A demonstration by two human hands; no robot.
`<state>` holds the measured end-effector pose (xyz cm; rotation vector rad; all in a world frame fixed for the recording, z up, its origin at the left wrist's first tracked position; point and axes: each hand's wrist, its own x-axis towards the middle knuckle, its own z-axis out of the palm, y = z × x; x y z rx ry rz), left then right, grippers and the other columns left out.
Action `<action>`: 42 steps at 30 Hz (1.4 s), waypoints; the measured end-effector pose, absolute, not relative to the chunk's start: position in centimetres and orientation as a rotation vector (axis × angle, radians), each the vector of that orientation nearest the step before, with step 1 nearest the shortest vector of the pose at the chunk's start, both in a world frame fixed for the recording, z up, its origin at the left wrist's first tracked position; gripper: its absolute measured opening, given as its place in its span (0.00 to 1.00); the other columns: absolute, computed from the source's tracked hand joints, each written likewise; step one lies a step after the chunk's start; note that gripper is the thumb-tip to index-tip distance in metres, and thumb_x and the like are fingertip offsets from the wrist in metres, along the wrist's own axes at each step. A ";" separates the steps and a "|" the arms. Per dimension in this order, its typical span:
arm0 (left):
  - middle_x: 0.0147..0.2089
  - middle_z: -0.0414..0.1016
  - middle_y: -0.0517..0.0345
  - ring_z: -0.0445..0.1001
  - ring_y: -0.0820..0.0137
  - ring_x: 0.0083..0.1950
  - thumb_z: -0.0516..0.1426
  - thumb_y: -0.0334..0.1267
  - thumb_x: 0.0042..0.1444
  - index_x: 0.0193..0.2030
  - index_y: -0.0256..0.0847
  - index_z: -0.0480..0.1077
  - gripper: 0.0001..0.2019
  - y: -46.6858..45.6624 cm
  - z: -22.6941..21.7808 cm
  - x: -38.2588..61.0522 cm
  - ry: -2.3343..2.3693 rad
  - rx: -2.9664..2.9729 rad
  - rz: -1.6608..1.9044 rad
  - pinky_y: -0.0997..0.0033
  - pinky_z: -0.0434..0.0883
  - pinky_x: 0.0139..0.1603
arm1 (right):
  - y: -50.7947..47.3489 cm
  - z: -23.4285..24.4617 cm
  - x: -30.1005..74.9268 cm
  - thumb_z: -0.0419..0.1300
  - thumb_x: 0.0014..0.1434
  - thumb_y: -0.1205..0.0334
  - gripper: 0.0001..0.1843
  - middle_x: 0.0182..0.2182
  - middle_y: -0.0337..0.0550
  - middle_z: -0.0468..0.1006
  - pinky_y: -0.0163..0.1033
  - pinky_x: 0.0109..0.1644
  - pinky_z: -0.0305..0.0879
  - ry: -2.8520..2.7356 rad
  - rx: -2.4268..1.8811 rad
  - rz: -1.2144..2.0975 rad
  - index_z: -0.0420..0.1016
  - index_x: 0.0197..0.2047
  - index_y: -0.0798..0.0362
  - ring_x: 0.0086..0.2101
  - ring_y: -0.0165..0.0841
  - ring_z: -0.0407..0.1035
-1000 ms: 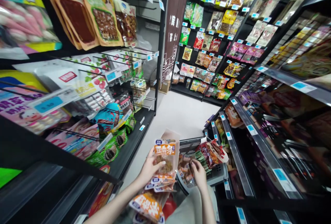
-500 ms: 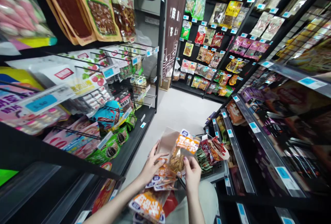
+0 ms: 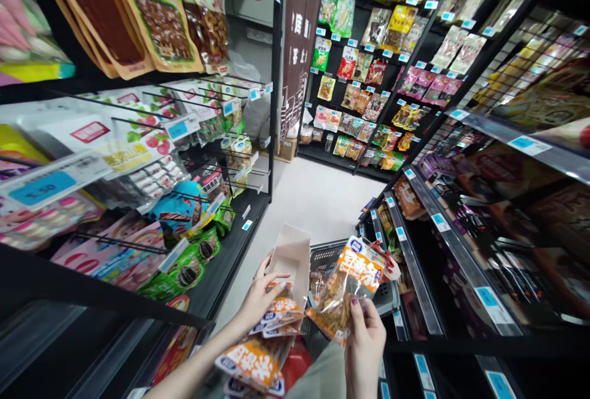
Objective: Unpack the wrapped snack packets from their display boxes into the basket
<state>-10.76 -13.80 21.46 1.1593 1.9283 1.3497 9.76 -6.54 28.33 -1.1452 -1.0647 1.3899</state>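
My right hand (image 3: pixel 365 332) pinches the lower right side of a clear snack packet (image 3: pixel 346 288) with an orange-and-white label. Brown pieces show through its plastic. My left hand (image 3: pixel 263 293) grips an open cardboard box (image 3: pixel 295 257), with some fingers over the orange-labelled packets (image 3: pixel 282 310) at its near end. Its thumb is hard to make out. Below the left hand lie more of the same packets (image 3: pixel 255 359), stacked near my lap. Behind the held packet stands a grey basket (image 3: pixel 328 252), partly covered, with other snack bags in it.
At left, a black shelf rack (image 3: pixel 239 227) carries hanging sweets and price tags on prongs. Another shelf (image 3: pixel 433 221) runs close along the right. A wall of hanging snack bags (image 3: pixel 350 110) stands beyond the pale floor (image 3: pixel 318 187).
My right hand has moved right and down with the snack packet, away from the box. The box's inside shows more now. The view has shifted slightly.
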 end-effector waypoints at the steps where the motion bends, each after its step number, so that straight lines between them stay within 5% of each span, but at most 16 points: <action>1: 0.71 0.41 0.53 0.43 0.53 0.71 0.51 0.48 0.57 0.43 0.41 0.76 0.18 -13.8 21.5 -10.7 1.928 1.161 1.349 0.55 0.48 0.69 | -6.7 28.5 9.9 0.65 0.46 0.48 0.18 0.25 0.39 0.73 0.32 0.32 0.66 -1.077 -1.148 1.377 0.72 0.28 0.56 0.28 0.30 0.65; 21: 0.70 0.44 0.49 0.47 0.52 0.70 0.53 0.40 0.54 0.42 0.41 0.75 0.13 -13.6 21.0 -11.1 1.950 1.172 1.398 0.49 0.50 0.67 | -7.7 28.7 11.2 0.63 0.51 0.48 0.18 0.34 0.43 0.77 0.37 0.36 0.69 -0.956 -1.040 1.598 0.73 0.38 0.52 0.35 0.35 0.72; 24: 0.69 0.45 0.49 0.47 0.53 0.70 0.53 0.39 0.54 0.42 0.41 0.75 0.13 -13.6 21.0 -11.1 1.962 1.158 1.395 0.50 0.50 0.68 | -8.1 29.4 10.9 0.62 0.54 0.51 0.11 0.25 0.35 0.75 0.31 0.22 0.64 -0.744 -0.736 1.928 0.71 0.38 0.47 0.21 0.27 0.69; 28: 0.69 0.46 0.51 0.48 0.53 0.70 0.52 0.37 0.54 0.42 0.42 0.76 0.13 -13.6 21.2 -11.1 1.971 1.137 1.394 0.50 0.52 0.67 | -8.5 30.0 10.6 0.59 0.52 0.39 0.22 0.11 0.23 0.57 0.25 0.06 0.41 -0.568 -0.207 2.249 0.63 0.28 0.49 0.04 0.18 0.42; 31: 0.69 0.46 0.50 0.50 0.53 0.69 0.51 0.37 0.54 0.42 0.42 0.76 0.14 -13.7 21.5 -11.1 1.969 1.106 1.381 0.51 0.57 0.65 | -8.2 30.4 10.1 0.56 0.49 0.33 0.27 0.13 0.22 0.59 0.21 0.07 0.46 -0.241 0.504 2.430 0.56 0.29 0.49 0.05 0.16 0.48; 36: 0.69 0.46 0.49 0.51 0.54 0.69 0.51 0.37 0.54 0.42 0.41 0.76 0.14 -13.5 21.5 -11.2 1.988 1.119 1.361 0.52 0.54 0.66 | -8.0 31.3 9.3 0.57 0.56 0.45 0.23 0.17 0.25 0.62 0.21 0.10 0.53 -0.046 0.917 2.387 0.47 0.28 0.47 0.10 0.18 0.58; 42: 0.68 0.48 0.51 0.52 0.56 0.69 0.51 0.37 0.54 0.41 0.42 0.76 0.14 -13.5 21.1 -11.3 2.016 1.144 1.373 0.54 0.53 0.67 | -8.5 32.3 10.4 0.55 0.60 0.55 0.18 0.15 0.23 0.56 0.20 0.09 0.43 -0.064 0.525 2.382 0.46 0.28 0.48 0.09 0.16 0.51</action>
